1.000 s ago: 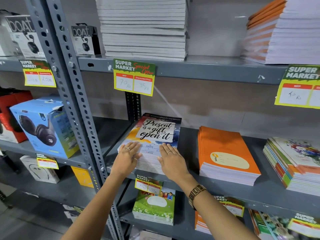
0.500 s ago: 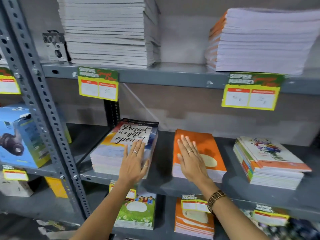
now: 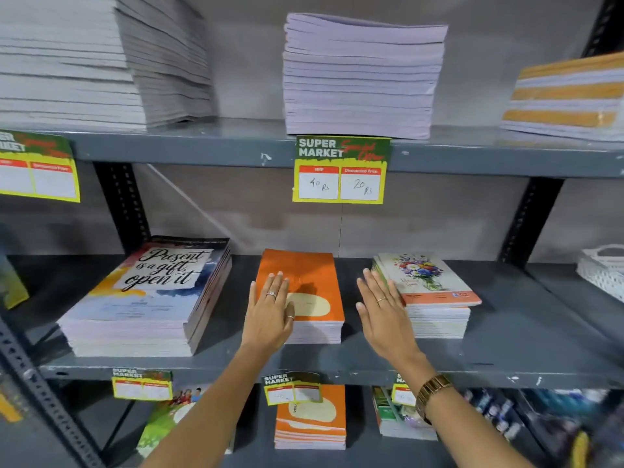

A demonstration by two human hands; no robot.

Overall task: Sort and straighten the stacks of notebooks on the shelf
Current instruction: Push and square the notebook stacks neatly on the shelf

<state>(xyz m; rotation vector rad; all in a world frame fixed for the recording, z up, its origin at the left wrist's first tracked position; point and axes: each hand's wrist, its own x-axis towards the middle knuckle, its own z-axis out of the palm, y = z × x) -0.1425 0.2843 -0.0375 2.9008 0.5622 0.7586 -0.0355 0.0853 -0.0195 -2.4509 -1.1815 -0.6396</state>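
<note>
Three stacks of notebooks stand on the grey middle shelf [image 3: 506, 359]. On the left is a stack topped by a "Present is a gift, open it" cover [image 3: 148, 292]. In the middle is a narrower orange stack [image 3: 304, 275]. My left hand [image 3: 270, 312] lies flat, fingers apart, on the orange stack's left side and top. To the right is a floral-cover stack [image 3: 435, 292], slightly fanned. My right hand [image 3: 381, 309], open and flat, is at that stack's left edge, between the two stacks. Neither hand grips anything.
The upper shelf holds tall pale notebook stacks [image 3: 361, 79] and an orange-striped stack [image 3: 567, 96]. Price tags [image 3: 341, 170] hang from shelf edges. A white basket [image 3: 601, 268] sits at far right. Below lie more notebooks [image 3: 310, 417]. Black uprights [image 3: 121, 204] stand behind.
Both hands left the "Present is a gift" stack and shifted right: the left now on the orange stack, the right from the orange stack to the floral stack's edge. The view panned right.
</note>
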